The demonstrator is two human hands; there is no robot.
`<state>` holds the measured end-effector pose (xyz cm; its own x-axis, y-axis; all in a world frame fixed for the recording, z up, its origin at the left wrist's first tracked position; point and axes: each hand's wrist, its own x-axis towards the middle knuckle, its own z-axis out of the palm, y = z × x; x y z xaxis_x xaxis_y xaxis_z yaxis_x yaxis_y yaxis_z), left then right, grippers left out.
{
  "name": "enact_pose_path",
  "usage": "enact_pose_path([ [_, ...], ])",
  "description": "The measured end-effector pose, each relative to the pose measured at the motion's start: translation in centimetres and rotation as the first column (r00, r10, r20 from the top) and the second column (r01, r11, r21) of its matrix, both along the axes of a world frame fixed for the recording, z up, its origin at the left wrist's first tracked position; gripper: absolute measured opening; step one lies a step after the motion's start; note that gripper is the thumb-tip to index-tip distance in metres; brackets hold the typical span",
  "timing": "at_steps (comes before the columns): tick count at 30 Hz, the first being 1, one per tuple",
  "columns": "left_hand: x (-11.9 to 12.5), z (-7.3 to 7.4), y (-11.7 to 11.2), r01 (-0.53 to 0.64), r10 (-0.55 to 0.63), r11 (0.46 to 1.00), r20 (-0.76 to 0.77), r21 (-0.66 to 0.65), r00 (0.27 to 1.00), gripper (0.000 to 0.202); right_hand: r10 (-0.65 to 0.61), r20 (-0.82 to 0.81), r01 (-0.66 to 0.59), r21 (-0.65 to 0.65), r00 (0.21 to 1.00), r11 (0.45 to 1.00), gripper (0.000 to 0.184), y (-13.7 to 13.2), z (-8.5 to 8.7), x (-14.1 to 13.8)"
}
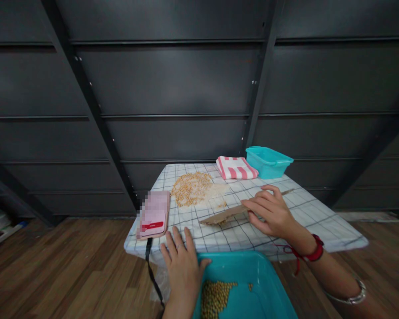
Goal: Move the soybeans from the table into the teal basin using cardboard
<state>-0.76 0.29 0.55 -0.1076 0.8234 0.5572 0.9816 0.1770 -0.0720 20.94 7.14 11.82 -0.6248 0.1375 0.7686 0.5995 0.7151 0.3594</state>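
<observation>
My right hand (269, 210) grips a strip of brown cardboard (224, 216) by its upper edge, its long side low over the checked tablecloth. Several yellowish beans or peas are by the strip's near edge. Beyond it lies a spread pile of yellow soybeans or dried peas (189, 188) mixed with white powder or grains. At the table's front, my left hand (182, 266) rests with fingers spread on the cloth edge, thumb over the rim of a large teal basin (249, 257). Greenish-brown beans (216, 297) are gathered at the basin's left side.
A pink phone (153, 215) with a black strap (149, 266) lies at the table's left edge. A folded pink-and-white striped towel (236, 168) and a small turquoise basket (269, 161) stand at the back right. Behind the table rises a dark metal panel wall (179, 79).
</observation>
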Motion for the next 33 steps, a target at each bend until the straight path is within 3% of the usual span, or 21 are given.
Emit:
enact_pose_path([
  [14, 0.0, -0.5, 0.1, 0.02, -0.02, 1.0, 0.015, 0.005, 1.0, 0.083, -0.08, -0.063, 0.083, 0.044, 0.995, 0.996, 0.019, -0.8, 0.8, 1.4],
  [33, -0.1, -2.1, 0.5, 0.042, -0.042, 0.999, 0.048, 0.014, 0.998, 0.087, -0.139, 0.007, 0.139, -0.016, 0.99, 0.99, 0.019, -1.7, -0.1, 4.3],
])
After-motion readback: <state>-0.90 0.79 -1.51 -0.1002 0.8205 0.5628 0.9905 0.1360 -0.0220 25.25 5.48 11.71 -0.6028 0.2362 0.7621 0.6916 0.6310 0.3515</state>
